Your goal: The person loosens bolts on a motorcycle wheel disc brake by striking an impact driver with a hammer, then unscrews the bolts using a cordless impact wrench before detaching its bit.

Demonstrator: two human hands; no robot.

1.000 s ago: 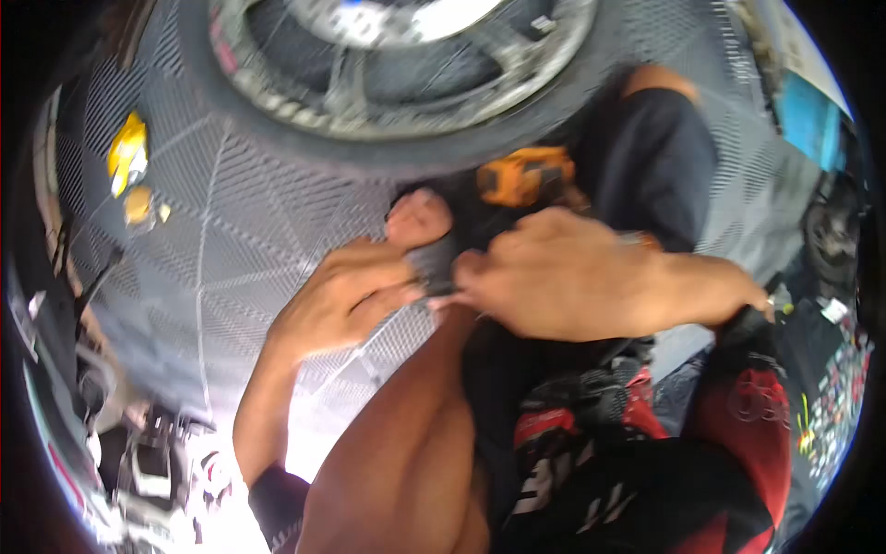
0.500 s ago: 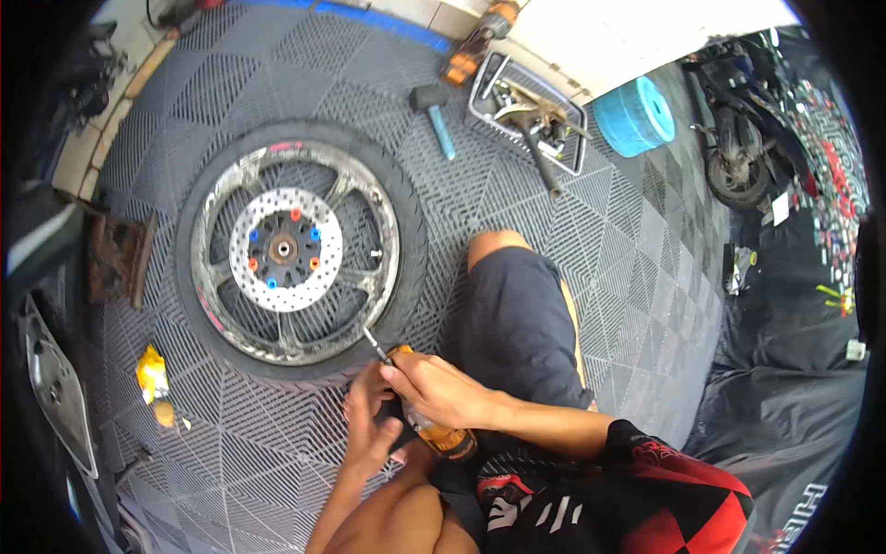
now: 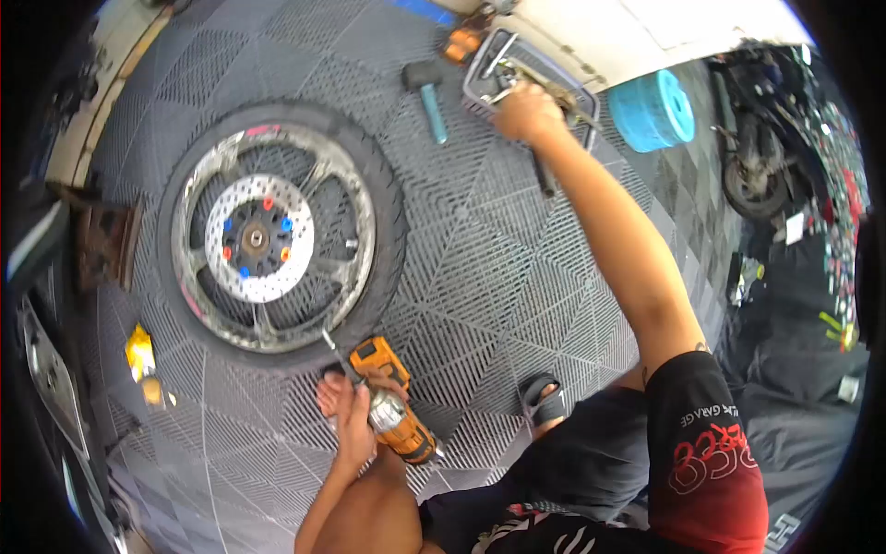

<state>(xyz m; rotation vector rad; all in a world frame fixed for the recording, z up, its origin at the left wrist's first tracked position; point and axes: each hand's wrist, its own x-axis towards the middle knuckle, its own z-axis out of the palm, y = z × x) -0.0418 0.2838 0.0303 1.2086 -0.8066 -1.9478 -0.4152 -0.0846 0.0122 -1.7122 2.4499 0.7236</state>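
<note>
My left hand is closed around an orange and black cordless impact driver. A long shank with a silver tip extends from the driver toward the lower rim of a motorcycle wheel. The wheel lies flat on the floor, its drilled brake disc facing up, with red and blue bolts at the hub. At the far end of my outstretched arm, my right hand is in a grey basket of metal tools, fingers curled down. What those fingers hold, if anything, is hidden.
A rubber mallet with a blue handle lies left of the basket. Beyond it stands a blue container. A yellow packet lies on the left, below a rusty metal piece. My sandalled foot rests on the tiled floor.
My right hand has left the driver and reached up into the tool basket. My left hand now holds the driver alone. My right leg has shifted, and the view has moved slightly.
</note>
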